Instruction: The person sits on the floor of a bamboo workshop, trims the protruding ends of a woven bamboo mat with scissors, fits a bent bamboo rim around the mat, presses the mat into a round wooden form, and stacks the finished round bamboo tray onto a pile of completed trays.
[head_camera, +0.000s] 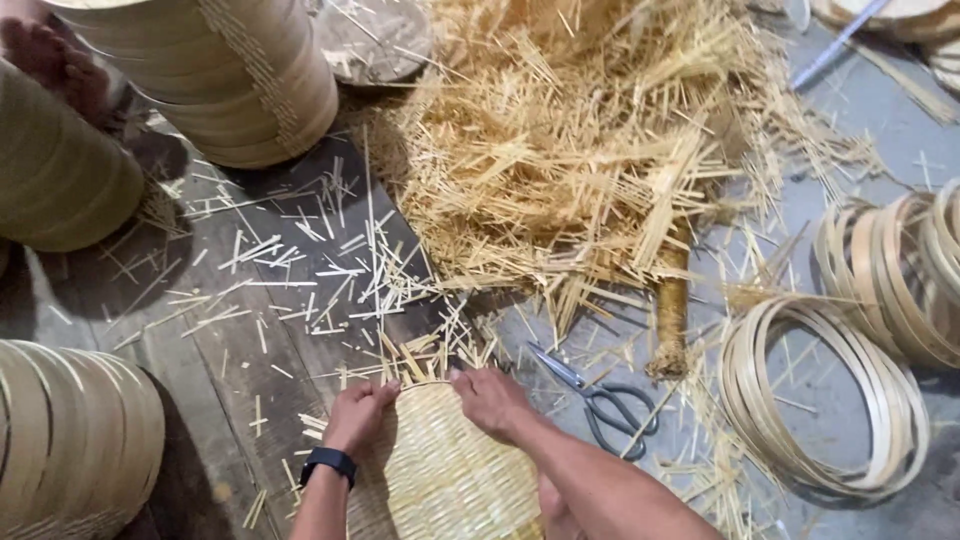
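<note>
the woven bamboo mat lies low in the middle of the view, on the floor in front of the person, its far edge bristling with loose strip ends. on its left edge the left hand, a dark watch at the wrist, curls its fingers over the weave and presses it down. just right of it the right hand pinches the top rim, fingertips closed on the upright strip ends. to my eye the work goes best if the left hand keeps the mat flat while the right tucks each end tight against the last row, one at a time, so the edge stays even.

for room: at far left stand stacked round bamboo steamer walls, with more above, close enough to hem in the left elbow. between them and the mat the dark floor is littered with short offcuts. beyond the mat rises a big heap of bamboo strips, its near edge almost touching the mat's top, so little free space lies ahead. right of the right hand a pair of scissors lies within easy reach, blades pointing toward the mat. further right, coiled bamboo hoops rest on grey floor, well apart; the clearest space lies between scissors and hoops.
</note>
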